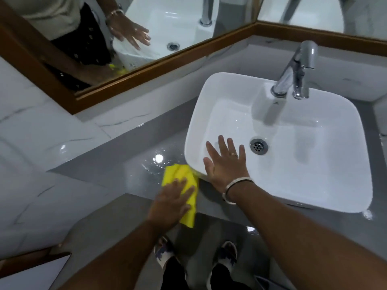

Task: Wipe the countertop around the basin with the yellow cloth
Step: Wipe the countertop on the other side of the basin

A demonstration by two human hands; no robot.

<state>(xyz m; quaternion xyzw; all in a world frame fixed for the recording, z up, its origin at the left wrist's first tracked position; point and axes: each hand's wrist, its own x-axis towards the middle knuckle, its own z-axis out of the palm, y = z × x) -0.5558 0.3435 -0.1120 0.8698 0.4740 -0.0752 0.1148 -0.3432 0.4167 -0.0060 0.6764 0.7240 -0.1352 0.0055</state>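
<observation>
A yellow cloth (180, 178) lies folded on the wet grey countertop (134, 164), just left of the white basin (310, 185). My left hand (171, 201) presses flat on the cloth's near half, fingers pointing toward the basin. My right hand (225, 162) rests open on the basin's front left rim, fingers spread over the bowl, a bracelet on the wrist. The cloth's near end hangs over the counter's front edge.
A chrome tap (297, 70) stands at the basin's back. A drain (259, 145) sits in the bowl. A wood-framed mirror (146, 59) runs along the back wall. White marble tiles cover the left wall. My feet show on the floor below the counter.
</observation>
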